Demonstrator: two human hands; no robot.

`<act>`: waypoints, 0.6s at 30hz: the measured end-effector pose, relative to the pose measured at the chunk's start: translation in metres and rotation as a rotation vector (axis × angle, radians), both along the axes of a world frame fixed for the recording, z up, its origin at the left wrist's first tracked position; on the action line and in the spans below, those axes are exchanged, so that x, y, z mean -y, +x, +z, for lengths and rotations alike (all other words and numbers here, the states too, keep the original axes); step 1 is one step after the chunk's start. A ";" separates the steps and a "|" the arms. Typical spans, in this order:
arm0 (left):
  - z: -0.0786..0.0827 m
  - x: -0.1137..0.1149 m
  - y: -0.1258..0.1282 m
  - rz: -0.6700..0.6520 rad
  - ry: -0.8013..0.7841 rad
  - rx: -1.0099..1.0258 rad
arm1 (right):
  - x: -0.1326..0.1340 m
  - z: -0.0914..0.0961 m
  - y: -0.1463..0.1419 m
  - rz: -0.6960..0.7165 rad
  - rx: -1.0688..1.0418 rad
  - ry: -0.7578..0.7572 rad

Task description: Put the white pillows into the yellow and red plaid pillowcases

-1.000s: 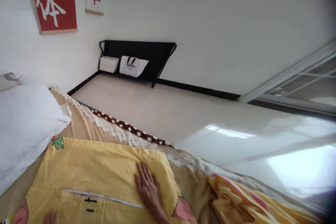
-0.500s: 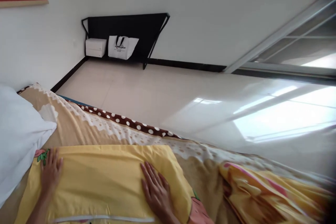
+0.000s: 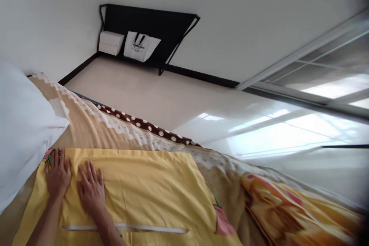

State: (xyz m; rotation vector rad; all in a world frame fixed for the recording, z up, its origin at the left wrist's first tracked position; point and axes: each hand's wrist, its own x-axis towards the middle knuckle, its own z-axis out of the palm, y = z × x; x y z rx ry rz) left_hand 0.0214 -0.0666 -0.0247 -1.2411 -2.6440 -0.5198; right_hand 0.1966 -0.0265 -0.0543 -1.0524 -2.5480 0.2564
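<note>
A yellow pillowcase (image 3: 150,184) with strawberry prints at its corners lies spread flat on the bed. A whitish strip, perhaps a zip or opening, runs across its near part. My left hand (image 3: 58,177) rests flat on the far left corner, fingers stretched and partly over the green-leaf print. Close beside it on the right, my right hand (image 3: 92,192) presses flat on the cloth with its fingers apart. Neither hand grasps anything. The cloth's near edge runs out of view.
A white pillow (image 3: 25,130) lies at the left on the tan bed cover (image 3: 83,130). Crumpled orange-yellow cloth (image 3: 282,207) sits at the right. Beyond the bed's polka-dot edge, a black rack (image 3: 150,23) holds a white box (image 3: 111,43) and a white bag (image 3: 141,47) by the wall.
My right hand has slid left across the pillowcase, from its right part to beside my left hand. My left hand stays on the same corner. The camera view has tilted and shifted.
</note>
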 end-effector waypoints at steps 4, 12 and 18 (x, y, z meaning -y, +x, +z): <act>-0.001 -0.001 -0.001 -0.002 0.021 -0.006 | -0.064 0.008 0.074 0.076 0.128 -0.044; -0.003 0.001 0.003 0.020 -0.044 -0.018 | -0.191 -0.020 0.367 -0.557 0.275 -0.027; 0.011 0.001 -0.030 0.002 -0.199 0.075 | -0.173 -0.016 0.356 -0.527 0.211 0.074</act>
